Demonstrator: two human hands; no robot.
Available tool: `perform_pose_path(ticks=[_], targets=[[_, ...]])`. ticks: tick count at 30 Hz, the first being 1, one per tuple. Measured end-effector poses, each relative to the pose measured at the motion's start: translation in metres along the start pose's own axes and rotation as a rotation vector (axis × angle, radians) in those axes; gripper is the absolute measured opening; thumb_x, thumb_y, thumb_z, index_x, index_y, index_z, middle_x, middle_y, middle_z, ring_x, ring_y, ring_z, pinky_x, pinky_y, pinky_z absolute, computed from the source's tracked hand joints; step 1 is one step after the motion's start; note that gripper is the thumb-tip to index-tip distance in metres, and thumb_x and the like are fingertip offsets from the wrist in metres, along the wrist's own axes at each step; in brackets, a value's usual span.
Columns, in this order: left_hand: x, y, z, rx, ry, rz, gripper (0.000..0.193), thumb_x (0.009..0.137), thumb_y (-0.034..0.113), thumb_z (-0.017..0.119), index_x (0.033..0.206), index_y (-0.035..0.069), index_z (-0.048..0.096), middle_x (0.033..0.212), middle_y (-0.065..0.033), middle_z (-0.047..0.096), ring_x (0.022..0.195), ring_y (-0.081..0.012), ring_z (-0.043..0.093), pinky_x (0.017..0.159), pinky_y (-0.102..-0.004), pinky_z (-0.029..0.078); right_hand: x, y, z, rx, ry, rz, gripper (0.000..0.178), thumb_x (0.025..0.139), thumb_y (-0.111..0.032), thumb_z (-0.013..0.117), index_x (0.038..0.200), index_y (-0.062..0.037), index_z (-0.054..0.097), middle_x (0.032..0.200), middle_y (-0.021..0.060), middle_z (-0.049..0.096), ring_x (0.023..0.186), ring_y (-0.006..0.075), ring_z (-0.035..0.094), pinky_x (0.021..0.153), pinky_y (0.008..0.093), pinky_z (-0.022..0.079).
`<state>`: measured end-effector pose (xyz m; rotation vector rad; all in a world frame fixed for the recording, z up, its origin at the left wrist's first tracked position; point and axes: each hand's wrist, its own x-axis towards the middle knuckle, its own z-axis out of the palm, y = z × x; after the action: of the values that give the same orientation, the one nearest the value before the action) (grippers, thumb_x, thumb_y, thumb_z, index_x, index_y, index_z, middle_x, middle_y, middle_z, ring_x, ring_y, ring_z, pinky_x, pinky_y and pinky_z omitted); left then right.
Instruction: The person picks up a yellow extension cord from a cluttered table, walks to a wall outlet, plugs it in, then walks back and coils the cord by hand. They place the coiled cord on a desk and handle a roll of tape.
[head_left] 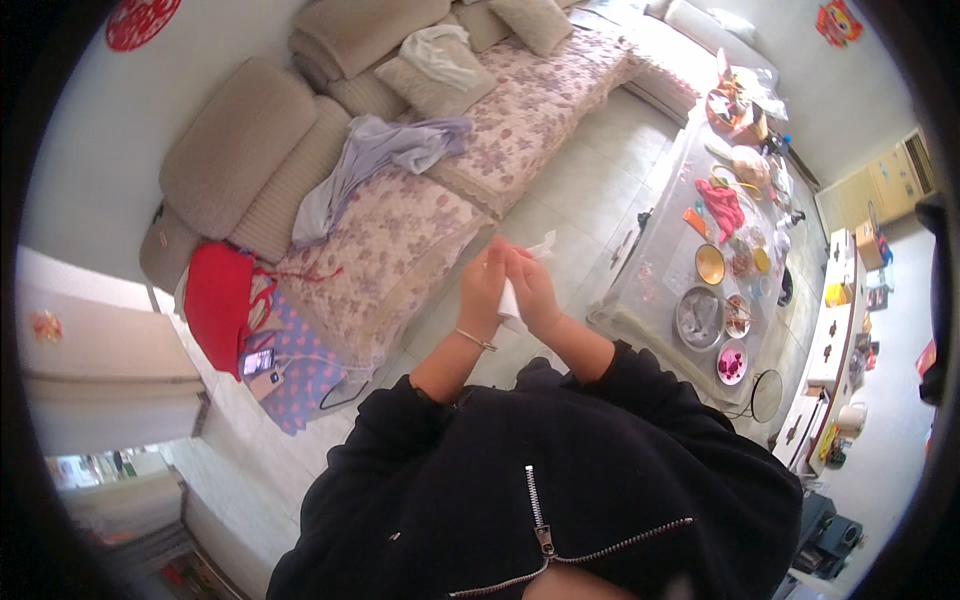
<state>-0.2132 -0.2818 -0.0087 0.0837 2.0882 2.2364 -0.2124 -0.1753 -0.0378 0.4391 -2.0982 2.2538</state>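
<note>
Both arms [447,370] reach out in front. The left hand [482,287] and right hand [537,292] touch, fingers [497,251] close together.

The white tissue [509,303] looks like thin, matt, creased paper. The sweatshirt [440,470] is matt black cloth, its zipper [535,505] shiny toothed metal. The sofa cover [400,240] is quilted cloth, softly puckered; the backrest cushion [285,185] has ribbed, matt fabric. The bench [645,285] wears a smooth, plastic-looking sheet with a faint sheen, the basin [681,330] looks like shiny metal, and the floor tiles [590,185] are smooth and glossy.
</note>
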Motion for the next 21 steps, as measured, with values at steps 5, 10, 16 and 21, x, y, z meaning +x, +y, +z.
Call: perform_pose_path(ticks=[5,10,16,21], targets=[[0.031,0.006,0.038,-0.198,0.139,0.022,0.045,0.1,0.04,0.04,0.102,0.002,0.062,0.083,-0.0049,0.063,0.073,-0.0123,0.059,0.067,-0.0247,0.048,0.008,-0.02,-0.07,-0.04,0.14,0.044,0.037,0.094,-0.024,0.054,0.125,-0.0062,0.045,0.11,0.0071,0.056,0.097,0.018,0.053,0.085,0.0296,0.043],[0.04,0.007,0.092,-0.773,-0.086,-0.152,0.039,0.099,0.032,0.044,0.125,0.004,0.049,0.109,-0.0081,0.057,0.096,-0.0149,0.056,0.081,-0.0291,0.049,0.011,-0.035,-0.098,0.358,0.082,-0.053,0.083,0.087,-0.029,0.065,0.149,-0.0119,0.013,0.128,0.0069,0.041,0.123,0.0198,0.039,0.104,0.0343,0.032],[0.037,-0.019,0.133,-0.346,-0.223,-0.09,0.05,0.098,0.02,0.043,0.143,0.005,0.028,0.132,-0.0144,0.043,0.119,-0.0238,0.046,0.1,-0.033,0.038,0.014,-0.029,-0.118,0.794,0.196,0.1,0.063,0.091,-0.016,0.057,0.145,-0.0169,0.026,0.106,0.0037,0.052,0.089,0.0146,0.057,0.075,0.0307,0.052],[0.05,-0.029,0.15,0.181,-0.364,0.369,0.072,0.094,0.019,0.046,0.147,-0.001,0.003,0.151,-0.0245,0.014,0.139,-0.036,0.018,0.112,-0.0393,0.018,0.019,-0.006,-0.143,0.863,0.302,0.263,0.039,0.093,-0.02,0.053,0.129,-0.008,0.047,0.09,0.0051,0.055,0.07,0.0163,0.058,0.063,0.0323,0.054]])
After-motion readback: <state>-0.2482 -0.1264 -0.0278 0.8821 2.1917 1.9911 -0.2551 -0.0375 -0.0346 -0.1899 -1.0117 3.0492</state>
